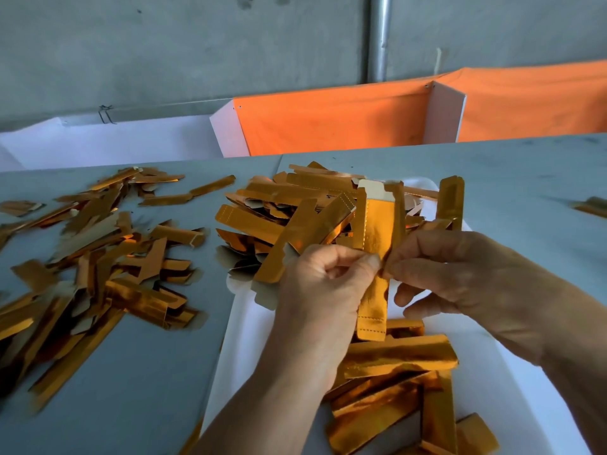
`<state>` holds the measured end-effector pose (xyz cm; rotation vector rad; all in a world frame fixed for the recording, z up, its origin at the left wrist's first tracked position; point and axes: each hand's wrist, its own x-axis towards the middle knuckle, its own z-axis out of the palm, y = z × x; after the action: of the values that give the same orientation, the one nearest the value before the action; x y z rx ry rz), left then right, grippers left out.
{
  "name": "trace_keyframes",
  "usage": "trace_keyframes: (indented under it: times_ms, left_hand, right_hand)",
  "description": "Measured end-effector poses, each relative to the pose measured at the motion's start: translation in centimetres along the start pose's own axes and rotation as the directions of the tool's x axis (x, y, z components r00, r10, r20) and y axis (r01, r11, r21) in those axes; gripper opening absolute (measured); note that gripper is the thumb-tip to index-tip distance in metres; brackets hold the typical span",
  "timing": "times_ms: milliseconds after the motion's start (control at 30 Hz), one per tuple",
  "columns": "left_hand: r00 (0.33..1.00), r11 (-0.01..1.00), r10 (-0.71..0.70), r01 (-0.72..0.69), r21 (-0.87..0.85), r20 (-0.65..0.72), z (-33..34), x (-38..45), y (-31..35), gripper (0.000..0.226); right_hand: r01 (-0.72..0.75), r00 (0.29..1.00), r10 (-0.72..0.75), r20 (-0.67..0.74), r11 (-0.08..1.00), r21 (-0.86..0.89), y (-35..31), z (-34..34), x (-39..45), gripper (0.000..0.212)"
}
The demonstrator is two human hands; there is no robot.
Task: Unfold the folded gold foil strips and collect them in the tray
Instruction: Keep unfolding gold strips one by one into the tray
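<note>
Mid-unfold, head view: left hand (323, 277) and right hand (460, 274) pinching one strip (377, 231) at its middle, upright over the tray (236, 339). Next, judging by this: pull flaps apart, flatten, drop among strips below.

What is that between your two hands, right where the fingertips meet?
A gold foil strip. In the head view it stands upright between the left hand and the right hand, both pinching it at its middle, above the white tray.
</note>
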<state>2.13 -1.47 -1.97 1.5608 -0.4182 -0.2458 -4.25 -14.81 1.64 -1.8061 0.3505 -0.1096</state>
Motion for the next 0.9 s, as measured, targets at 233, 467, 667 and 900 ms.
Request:
trace_keyframes:
  times_ms: [233, 467, 667, 900]
  left_hand:
    - [0.997, 0.996, 0.037, -0.042, 0.077, 0.064, -0.4, 0.1, 0.1, 0.004]
    - [0.999, 0.994, 0.041, -0.043, 0.099, 0.020, -0.4, 0.2, -0.1, 0.022]
    - [0.998, 0.997, -0.021, 0.026, 0.079, -0.064, -0.3, 0.1, 0.1, 0.043]
    - [0.992, 0.993, -0.120, 0.120, -0.016, 0.026, 0.3, -0.6, 0.2, 0.021]
  right_hand:
    - [0.047, 0.997, -0.055, -0.054, 0.987, -0.151, 0.0, -0.2, 0.1, 0.017]
    - [0.119, 0.990, -0.121, -0.072, 0.992, -0.031, 0.1, -0.9, 0.0, 0.016]
    - [0.148, 0.989, -0.147, 0.024, 0.989, -0.019, 0.0, -0.5, -0.3, 0.017]
    - [0.138, 0.989, -0.134, 0.060, 0.988, -0.065, -0.2, 0.4, -0.4, 0.018]
